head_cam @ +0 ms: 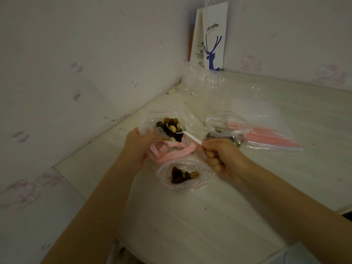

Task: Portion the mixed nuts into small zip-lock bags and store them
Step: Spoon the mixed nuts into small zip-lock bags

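Observation:
My left hand (138, 144) grips the rim of a large clear bag with a pink zip strip (171, 149), holding it open over the white table (209, 216). Mixed nuts (169, 128) lie inside it. My right hand (219, 155) grips the handle of a white plastic spoon (188, 135) whose bowl sits in the bag with a few nuts on it. A small zip-lock bag (184, 175) with a portion of nuts lies flat just below my hands. Another small bag (226, 128) with nuts stands open to the right.
A stack of empty zip-lock bags with pink strips (270, 138) lies at the right. A clear plastic cup (214, 90) and a white paper coffee bag (214, 37) stand in the far corner by the wall. The table edge runs along the left.

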